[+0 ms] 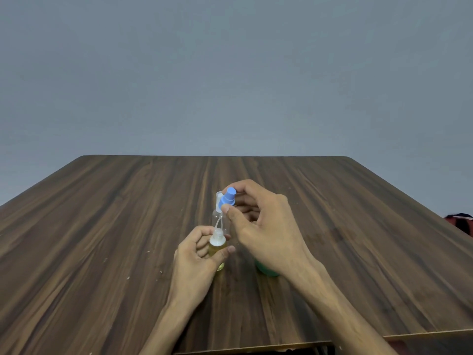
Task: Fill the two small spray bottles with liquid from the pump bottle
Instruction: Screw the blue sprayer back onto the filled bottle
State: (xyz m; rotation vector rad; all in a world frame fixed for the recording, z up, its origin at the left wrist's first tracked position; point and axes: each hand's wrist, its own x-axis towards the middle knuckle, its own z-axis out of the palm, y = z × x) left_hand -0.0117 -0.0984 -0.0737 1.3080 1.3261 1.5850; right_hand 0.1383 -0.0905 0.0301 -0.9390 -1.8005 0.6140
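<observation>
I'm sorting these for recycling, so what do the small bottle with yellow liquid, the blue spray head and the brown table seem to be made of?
The small clear bottle of yellow liquid looks like transparent plastic, perhaps glass: the liquid shows through its wall. The blue spray head looks like matte moulded plastic, evenly coloured, with a thin translucent dip tube. The brown table shows printed-looking wood grain with chipped pale specks, probably laminate rather than solid wood.

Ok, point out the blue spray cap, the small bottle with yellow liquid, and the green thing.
blue spray cap (228,197), head view, its side.
small bottle (217,245), head view, its shoulder.
green thing (266,270), head view, its visible lower edge.
</observation>
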